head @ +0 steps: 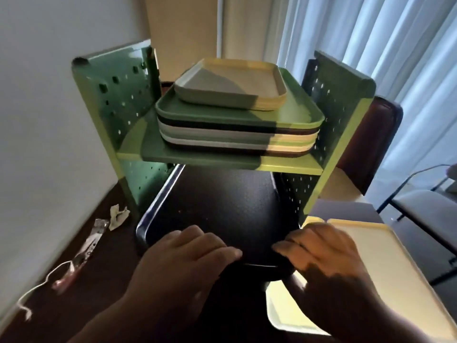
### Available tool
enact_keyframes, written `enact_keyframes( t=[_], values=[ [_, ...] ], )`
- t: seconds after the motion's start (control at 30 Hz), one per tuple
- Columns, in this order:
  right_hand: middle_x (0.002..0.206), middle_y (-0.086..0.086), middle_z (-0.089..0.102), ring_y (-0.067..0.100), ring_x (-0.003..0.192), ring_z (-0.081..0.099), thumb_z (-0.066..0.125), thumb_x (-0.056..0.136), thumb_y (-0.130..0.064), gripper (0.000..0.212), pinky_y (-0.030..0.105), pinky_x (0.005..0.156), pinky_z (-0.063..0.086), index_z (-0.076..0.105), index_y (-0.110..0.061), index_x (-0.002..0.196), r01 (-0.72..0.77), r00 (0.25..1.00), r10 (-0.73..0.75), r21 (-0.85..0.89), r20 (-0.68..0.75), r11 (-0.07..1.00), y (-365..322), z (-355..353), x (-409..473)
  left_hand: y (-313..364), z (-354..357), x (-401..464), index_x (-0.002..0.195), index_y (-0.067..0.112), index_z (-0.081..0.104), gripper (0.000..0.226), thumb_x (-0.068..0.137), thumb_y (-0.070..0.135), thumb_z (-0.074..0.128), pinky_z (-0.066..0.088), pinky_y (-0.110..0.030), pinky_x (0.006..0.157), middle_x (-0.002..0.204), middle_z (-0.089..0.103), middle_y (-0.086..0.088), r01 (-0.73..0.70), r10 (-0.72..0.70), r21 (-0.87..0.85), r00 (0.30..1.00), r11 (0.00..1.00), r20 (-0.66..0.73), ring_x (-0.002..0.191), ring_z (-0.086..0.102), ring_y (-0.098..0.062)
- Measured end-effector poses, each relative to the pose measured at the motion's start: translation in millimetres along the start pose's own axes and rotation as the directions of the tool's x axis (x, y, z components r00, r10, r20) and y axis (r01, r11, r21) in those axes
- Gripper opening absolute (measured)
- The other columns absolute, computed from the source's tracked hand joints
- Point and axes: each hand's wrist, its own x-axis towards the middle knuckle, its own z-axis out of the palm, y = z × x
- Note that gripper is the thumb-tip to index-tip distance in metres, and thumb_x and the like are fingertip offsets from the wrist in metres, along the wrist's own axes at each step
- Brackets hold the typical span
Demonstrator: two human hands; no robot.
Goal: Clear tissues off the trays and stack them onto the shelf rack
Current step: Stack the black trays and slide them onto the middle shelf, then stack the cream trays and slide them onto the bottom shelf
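**Black tray at the lower level of the shelf rack**

The green shelf rack (pixel 128 154) stood on the table (pixel 118 280), its upper shelf carrying stacked trays (pixel 237 129). The black tray (pixel 222 206) lay partly under that shelf. The left hand (pixel 183 258) and right hand (pixel 326 253) rested on its near rim, fingers relaxed and slightly apart. A cream tray (pixel 371 268) lay beside it; a crumpled tissue (pixel 118 215) lay to the left.
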Motion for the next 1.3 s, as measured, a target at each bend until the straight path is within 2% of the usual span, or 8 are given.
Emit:
enact_keyframes(
  t=[0.13, 0.3, 0.47, 0.73, 0.9, 1.0, 1.13, 1.3],
  values=[
    [0.094, -0.005, 0.070, 0.030, 0.092, 0.062, 0.077, 0.074, -0.028, 0.023, 0.043, 0.076, 0.050, 0.074, -0.024, 0.097, -0.046, 0.992, 0.045, 0.005, 0.120, 0.999, 9, 36, -14, -8, 49, -13, 0.105, 0.032, 0.065, 0.043, 0.068, 0.023, 0.084, 0.052, -0.041, 0.061, 0.097, 0.065, 0.015, 0.156, -0.153, -0.037, 0.985, 0.987, 0.081, 0.084, 0.055, -0.013],
    [0.107, -0.003, 0.074, 0.030, 0.092, 0.066, 0.073, 0.081, -0.030, 0.027, 0.042, 0.073, 0.053, 0.076, -0.022, 0.107, -0.166, 0.985, 0.167, -0.029, 0.048, 0.986, 11, 54, -10, -21, 61, 5, 0.100, 0.027, 0.073, 0.026, 0.075, 0.022, 0.079, 0.050, -0.038, 0.065, 0.097, 0.067, 0.012, 0.197, -0.196, -0.007, 0.975, 0.980, 0.105, 0.085, 0.057, -0.016],
    [0.114, 0.002, 0.071, 0.028, 0.085, 0.072, 0.071, 0.080, -0.028, 0.036, 0.039, 0.065, 0.054, 0.072, -0.017, 0.114, -0.252, 0.964, 0.247, 0.036, 0.097, 0.967, 13, 67, -6, -22, 60, 24, 0.096, 0.027, 0.071, 0.027, 0.074, 0.043, 0.067, 0.052, -0.040, 0.069, 0.097, 0.064, 0.012, 0.270, -0.262, -0.014, 0.944, 0.963, 0.201, 0.086, 0.057, -0.015],
    [0.121, 0.010, 0.066, 0.017, 0.099, 0.066, 0.068, 0.088, -0.015, 0.026, 0.027, 0.084, 0.052, 0.075, -0.006, 0.112, -0.229, 0.941, 0.305, 0.389, -0.146, 0.892, 24, 46, -29, 46, 46, 59, 0.099, 0.028, 0.062, 0.015, 0.084, 0.031, 0.065, 0.049, -0.027, 0.077, 0.098, 0.057, 0.016, 0.164, -0.108, -0.431, 0.982, 0.887, 0.152, 0.091, 0.055, -0.005],
    [0.117, 0.001, 0.055, 0.012, 0.096, 0.059, 0.063, 0.088, 0.008, 0.027, 0.013, 0.083, 0.044, 0.065, -0.007, 0.111, -0.533, 0.766, 0.634, 0.449, -0.102, 0.717, 73, 46, -70, 87, 92, 80, 0.103, 0.022, 0.064, 0.019, 0.085, 0.018, 0.067, 0.050, -0.025, 0.077, 0.099, 0.059, 0.012, 0.166, -0.079, -0.623, 0.983, 0.764, 0.166, 0.094, 0.058, -0.006],
    [0.121, -0.007, 0.052, 0.006, 0.101, 0.059, 0.066, 0.089, 0.000, 0.035, 0.008, 0.082, 0.045, 0.062, -0.019, 0.117, -0.740, 0.607, 0.793, 0.407, 0.059, 0.536, 113, 54, -109, 118, 143, 101, 0.106, 0.025, 0.064, 0.023, 0.086, 0.018, 0.070, 0.046, -0.013, 0.078, 0.097, 0.060, 0.014, 0.369, -0.116, -0.698, 0.917, 0.614, 0.383, 0.095, 0.060, -0.006],
    [0.128, -0.005, 0.049, 0.016, 0.119, 0.052, 0.065, 0.090, -0.014, 0.040, 0.017, 0.096, 0.039, 0.057, -0.021, 0.129, -0.910, 0.403, 0.884, 0.209, 0.237, 0.359, 179, 70, -166, 154, 237, 122, 0.118, 0.023, 0.061, 0.031, 0.088, 0.022, 0.068, 0.053, -0.026, 0.087, 0.103, 0.062, 0.009, 0.690, -0.186, -0.560, 0.691, 0.459, 0.698, 0.095, 0.061, -0.007],
    [0.155, 0.013, 0.036, 0.035, 0.142, 0.033, 0.063, 0.087, -0.029, 0.063, 0.045, 0.114, 0.031, 0.044, -0.015, 0.146, -0.983, -0.008, 0.913, -0.171, 0.408, 0.068, 267, 91, -240, 193, 340, 136, 0.126, 0.019, 0.057, 0.040, 0.086, 0.019, 0.062, 0.053, -0.040, 0.092, 0.101, 0.066, 0.007, 0.893, -0.284, -0.302, 0.400, 0.332, 0.871, 0.095, 0.064, -0.015]
  ],
)
